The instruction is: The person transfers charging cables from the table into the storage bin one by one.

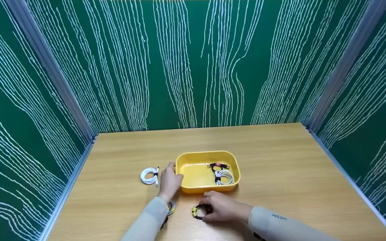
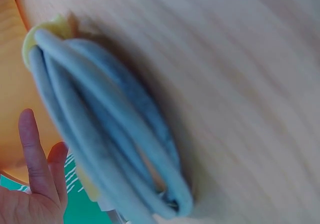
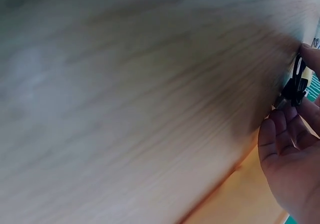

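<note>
A yellow tray (image 1: 183, 160) stands mid-table with a white coiled cable (image 1: 225, 176) in its right half, bound by a black tie. My left hand (image 1: 170, 180) rests against the tray's left wall, fingers fairly straight; the left wrist view shows the straight fingers (image 2: 34, 154) by the tray (image 2: 11, 89). A pale grey coil (image 1: 171, 206) with a yellow tie lies under that wrist, and fills the left wrist view as a blurred coil (image 2: 107, 134). My right hand (image 1: 220, 206) grips a black coil with a yellow tie (image 1: 197, 211) on the table in front of the tray; the black coil (image 3: 298, 84) shows at my fingertips.
Another white coiled cable (image 1: 149, 176) lies on the wooden table (image 1: 280, 160) left of the tray. Green patterned walls close in the table at the back and on both sides.
</note>
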`<state>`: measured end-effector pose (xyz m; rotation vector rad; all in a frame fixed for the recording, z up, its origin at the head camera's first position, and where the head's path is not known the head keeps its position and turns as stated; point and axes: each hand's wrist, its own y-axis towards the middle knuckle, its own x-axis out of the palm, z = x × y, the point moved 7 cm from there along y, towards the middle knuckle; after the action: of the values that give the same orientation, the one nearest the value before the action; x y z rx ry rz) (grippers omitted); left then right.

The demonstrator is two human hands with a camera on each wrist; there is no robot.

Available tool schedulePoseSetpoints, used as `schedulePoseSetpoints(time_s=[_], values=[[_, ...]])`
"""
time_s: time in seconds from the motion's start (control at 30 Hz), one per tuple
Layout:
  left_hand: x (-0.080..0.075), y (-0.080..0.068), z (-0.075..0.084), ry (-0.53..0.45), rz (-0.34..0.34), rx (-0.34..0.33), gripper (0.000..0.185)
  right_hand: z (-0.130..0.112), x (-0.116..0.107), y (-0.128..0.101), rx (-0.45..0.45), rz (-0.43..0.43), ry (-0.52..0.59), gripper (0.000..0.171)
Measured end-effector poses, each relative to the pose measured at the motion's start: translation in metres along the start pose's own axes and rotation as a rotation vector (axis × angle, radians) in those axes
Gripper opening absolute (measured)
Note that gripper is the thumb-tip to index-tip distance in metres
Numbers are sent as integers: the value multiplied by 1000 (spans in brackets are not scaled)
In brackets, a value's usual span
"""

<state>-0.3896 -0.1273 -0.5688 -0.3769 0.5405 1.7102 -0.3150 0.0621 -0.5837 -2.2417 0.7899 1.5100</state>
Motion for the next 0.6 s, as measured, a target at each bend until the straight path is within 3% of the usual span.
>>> schedulePoseSetpoints(time_s=[0.1,0.27,0.37,0.47,0.6], values=[[1,2,-4,-4,6,14,46,-1,0,0,-10,8,-6,44],[17,21,-37,48,54,77,44,-4,-1,-2,-37,27,-15,43],[24,28,-51,62,67,70,44,-7,-5,-3,-41,34,-6,44],[22,26,-47,48,71,81,42,-9,-11,-3,-22,30,16,46],[11,15,-26,25,59,79,42,-15,-21,-5,-11,29,22,47]])
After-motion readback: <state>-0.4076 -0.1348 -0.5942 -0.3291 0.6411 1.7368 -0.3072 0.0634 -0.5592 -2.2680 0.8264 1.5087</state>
